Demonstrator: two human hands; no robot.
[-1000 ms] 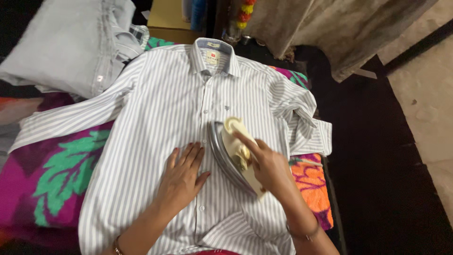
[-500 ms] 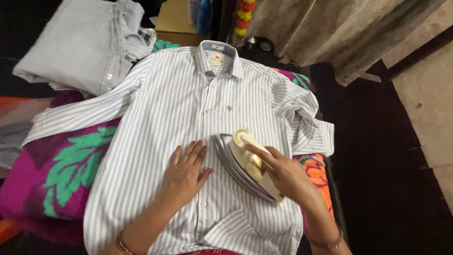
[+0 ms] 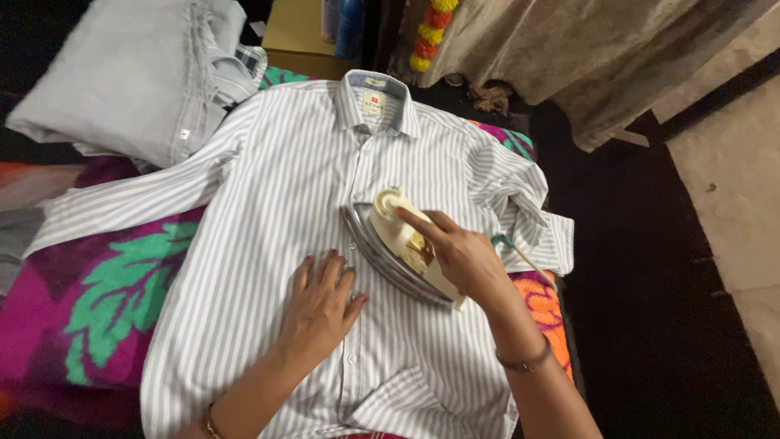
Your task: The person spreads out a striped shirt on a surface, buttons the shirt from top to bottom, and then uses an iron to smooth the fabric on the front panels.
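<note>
shirt (image 3: 325, 203) lies flat on patterned cloth (image 3: 106, 301) | iron (image 3: 398, 244) on shirt's chest, right hand (image 3: 463, 256) on it | left hand (image 3: 321, 305) flat on shirt, left of iron | folded garment (image 3: 130, 73) behind shirt, to the left

A small pale label (image 3: 374, 101) with a red square sits inside the far collar of the striped shirt (image 3: 276, 211). A tan cardboard box (image 3: 296, 36) stands beyond it, far side.

Bare forearms, a thin bangle on each wrist, red-painted nails on the hands (image 3: 325, 305)
</note>
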